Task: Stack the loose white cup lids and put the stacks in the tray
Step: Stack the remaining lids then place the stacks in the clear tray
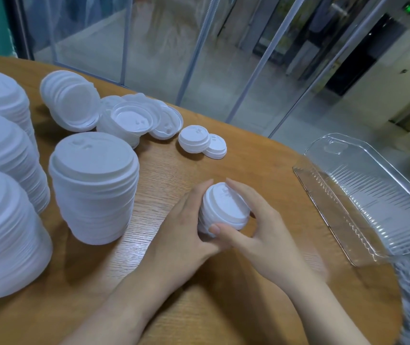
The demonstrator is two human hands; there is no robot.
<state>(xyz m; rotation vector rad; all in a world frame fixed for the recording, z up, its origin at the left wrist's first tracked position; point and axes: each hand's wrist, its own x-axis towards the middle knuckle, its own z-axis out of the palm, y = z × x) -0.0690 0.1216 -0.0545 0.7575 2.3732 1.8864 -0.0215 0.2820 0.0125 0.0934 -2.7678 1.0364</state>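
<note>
A short stack of white cup lids (pixel 225 207) sits tilted between both hands above the wooden table (pixel 248 158). My left hand (pixel 181 227) grips its left side, and my right hand (pixel 256 227) curls round its right side with the thumb across the front. Two loose small lids (pixel 201 142) lie side by side farther back. The clear plastic tray (pixel 363 195) lies at the right, with nothing in it.
Tall stacks of white lids stand at the left: one upright stack (pixel 94 185) near the middle and three more (pixel 2 195) along the left edge. A toppled stack (pixel 72 103) and a pile of lids (pixel 136 120) lie at the back. Glass partitions rise behind the table.
</note>
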